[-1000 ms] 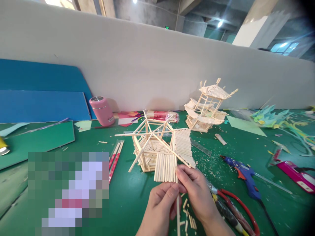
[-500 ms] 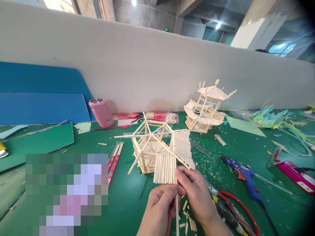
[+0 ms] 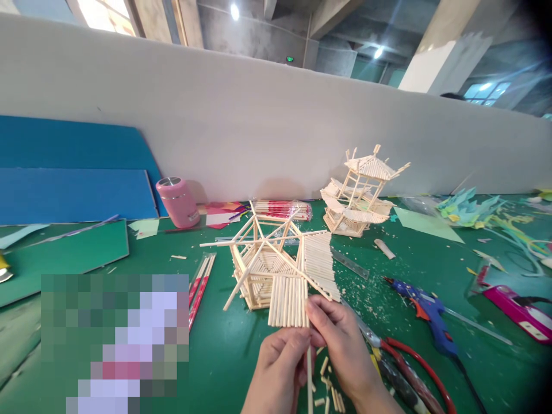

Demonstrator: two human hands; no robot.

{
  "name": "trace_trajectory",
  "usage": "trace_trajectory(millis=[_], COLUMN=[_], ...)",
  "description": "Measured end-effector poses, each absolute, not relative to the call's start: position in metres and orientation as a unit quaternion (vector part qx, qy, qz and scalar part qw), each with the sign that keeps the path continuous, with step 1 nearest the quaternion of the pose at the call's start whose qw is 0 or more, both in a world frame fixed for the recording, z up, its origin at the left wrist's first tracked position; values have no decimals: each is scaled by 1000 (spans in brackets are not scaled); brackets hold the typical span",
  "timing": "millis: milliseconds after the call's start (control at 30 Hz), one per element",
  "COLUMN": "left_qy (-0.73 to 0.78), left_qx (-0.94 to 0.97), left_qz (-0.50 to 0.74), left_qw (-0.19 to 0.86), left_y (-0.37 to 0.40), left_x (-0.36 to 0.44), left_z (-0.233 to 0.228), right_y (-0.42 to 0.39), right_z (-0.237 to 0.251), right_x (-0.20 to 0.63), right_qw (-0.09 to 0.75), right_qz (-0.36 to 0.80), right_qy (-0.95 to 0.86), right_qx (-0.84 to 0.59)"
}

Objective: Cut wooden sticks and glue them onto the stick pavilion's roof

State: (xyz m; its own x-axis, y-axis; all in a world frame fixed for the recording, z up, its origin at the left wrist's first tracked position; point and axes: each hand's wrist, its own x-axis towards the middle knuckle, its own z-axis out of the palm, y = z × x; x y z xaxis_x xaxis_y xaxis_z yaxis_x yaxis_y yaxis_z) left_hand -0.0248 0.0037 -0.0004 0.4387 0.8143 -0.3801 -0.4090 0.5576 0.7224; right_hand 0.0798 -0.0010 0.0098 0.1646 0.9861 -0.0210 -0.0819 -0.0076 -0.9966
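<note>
In front of me stands a pavilion-shaped frame of thin wooden sticks [image 3: 253,290]. Two slatted roof panels hang from it: a front panel [image 3: 285,302] and a right-hand panel [image 3: 319,261]. My left hand [image 3: 278,365] is closed in a pinch around a long wooden stick [image 3: 309,376] just below the front panel. Thumb and fingers of my right hand [image 3: 338,339] are also closed on this stick, higher up at the front panel's right edge. The stick lies alongside that edge, its lower end pointing towards me. Some fingertips are hidden behind it.
A blue glue gun [image 3: 431,310] and red-handled pliers [image 3: 414,368] lie on the right. Cut stick pieces [image 3: 334,397] are scattered near my hands. Behind stand a taller stick pavilion [image 3: 362,192] and a pink flask [image 3: 177,202]. Packed sticks [image 3: 202,290] lie left.
The whole view has shifted slightly downward in the picture. Both hands keep their pinch on the stick at the front panel's edge, with hardly any other movement.
</note>
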Motion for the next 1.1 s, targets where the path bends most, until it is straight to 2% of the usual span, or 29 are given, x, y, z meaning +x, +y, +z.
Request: trace_trajectory(millis=[367,433,533,667,800,967,1100], left_qy=[378,378,357,316,266,240,245], left_qx=[390,447,548,654,741,833,879], left_qz=[359,354,367,349,315,265,263], left_qw=[759,730,662,592,530,422,314], left_y=[-4,-8,-11,-7,-5,-9,-9], left_x=[-28,-30,-33,-35,-36,-36,-35], left_z=[-6,1,13,20,19,7,-3], right_y=[-20,-32,-57,-95,-126,-133,-124], right_z=[-1,-5,-13,-32,-52,-57,-59], right_x=[89,103,134,177,201,203,201], right_qw=[557,548,529,441,344,230,158], right_qz=[464,437,338,220,141,158,128], right_qy=[-408,-388,-374,-348,-397,-494,-494], right_qx=[-555,-599,-683,-797,-839,-823,-845])
